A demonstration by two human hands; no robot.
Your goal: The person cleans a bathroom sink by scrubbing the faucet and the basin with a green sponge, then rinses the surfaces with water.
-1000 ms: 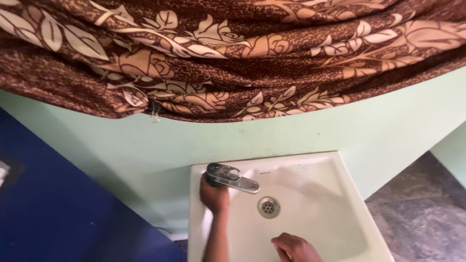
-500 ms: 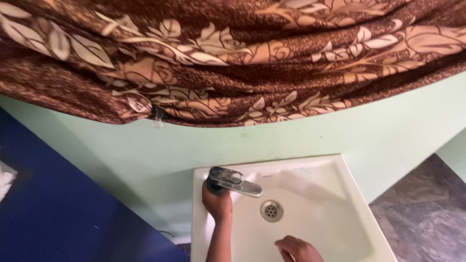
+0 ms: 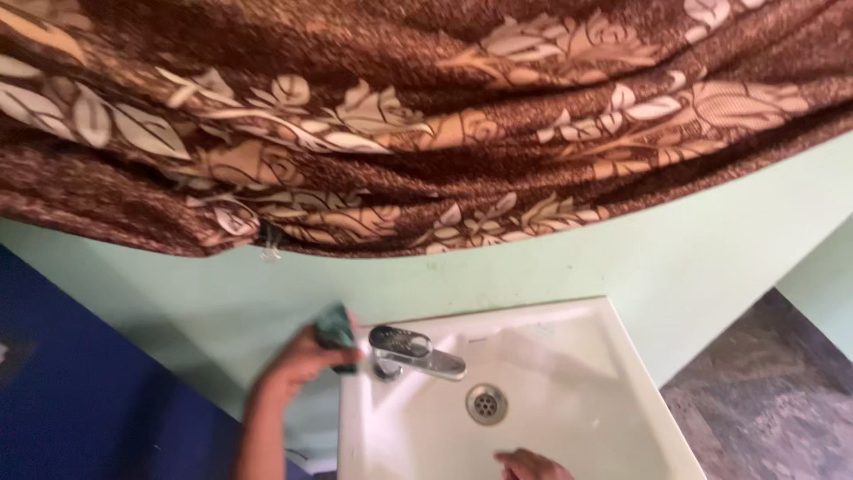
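Green cloth (image 3: 336, 327) pinched in left hand (image 3: 306, 363) fingers, just left of chrome tap (image 3: 413, 351) at sink (image 3: 569, 356) corner. Left forearm angled up-right. Right hand (image 3: 530, 465) low in basin, finger state unclear

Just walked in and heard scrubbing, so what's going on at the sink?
A person stands over a white wall-mounted sink under a brown floral curtain. Their left hand grips a dark green cloth or sponge at the sink's back left corner, right beside the chrome faucet. Their right hand rests low at the basin's front edge, mostly out of frame. The drain is uncovered, and no running water shows.
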